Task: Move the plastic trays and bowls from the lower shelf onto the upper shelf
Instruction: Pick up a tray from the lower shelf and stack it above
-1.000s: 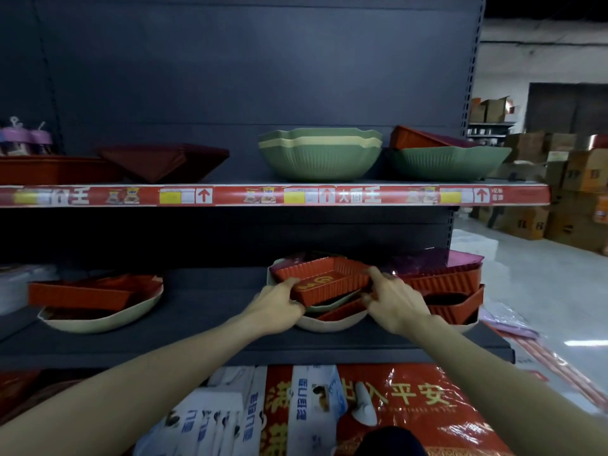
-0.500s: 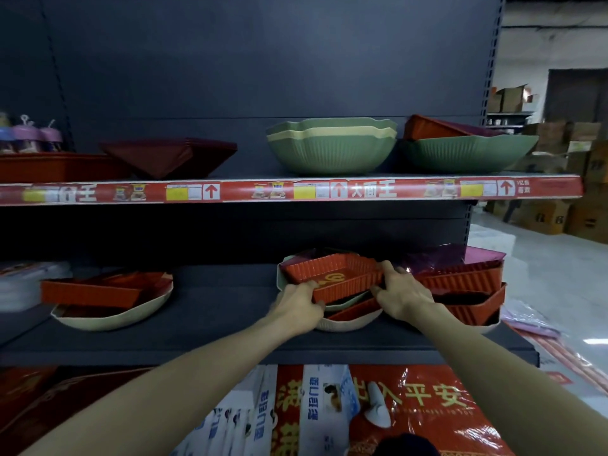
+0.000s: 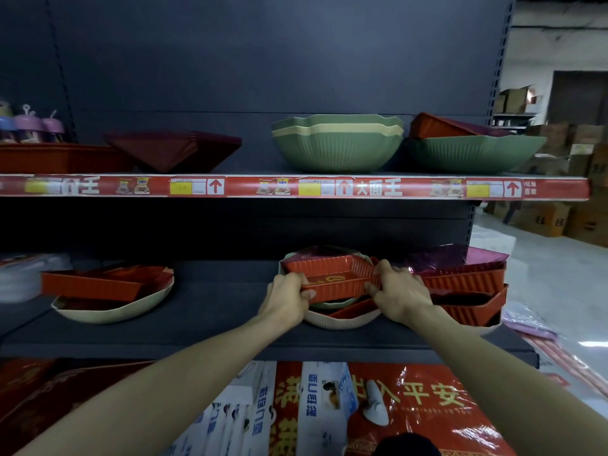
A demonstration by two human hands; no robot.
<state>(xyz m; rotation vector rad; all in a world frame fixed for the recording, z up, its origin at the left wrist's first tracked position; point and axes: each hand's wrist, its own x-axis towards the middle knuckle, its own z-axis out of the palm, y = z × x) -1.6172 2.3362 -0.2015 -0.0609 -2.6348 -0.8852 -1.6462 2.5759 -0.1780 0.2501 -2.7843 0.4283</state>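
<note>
Dark steel shelving against a dark back panel (image 3: 263, 60); to the right a pale warehouse floor (image 3: 543, 258) and cardboard boxes (image 3: 556, 218) along the far wall.

Two shelves are in play, the upper shelf (image 3: 296, 187) with its red label strip and the lower shelf (image 3: 214, 324). Across the upper shelf from its left end: purple-capped bottles (image 3: 29, 125), one long red tray (image 3: 59, 158), one pile of maroon square bowls (image 3: 174, 153), one nest of green bowls (image 3: 335, 146) with a cream one among them, and at the right end one wide green bowl (image 3: 473, 154) carrying a tilted red tray (image 3: 431, 126).

The lower shelf holds three groups: at the left, a cream bowl (image 3: 112, 307) loaded with red trays (image 3: 88, 286); in the middle, near the front edge, a cream bowl pile (image 3: 342, 319); at the right end, a stack of ribbed red trays (image 3: 467, 281) topped in purple.

Both hands are on the middle group; the left hand (image 3: 286, 299) curls round the left front corner of the ribbed red tray (image 3: 332, 278), thumb on its front wall; the right hand (image 3: 399, 292) clasps its right end, fingers over the rim. The tray sits between them atop the pile; whether it has cleared the pile cannot be told.

Under the lower shelf lie red printed packs (image 3: 394, 406).
</note>
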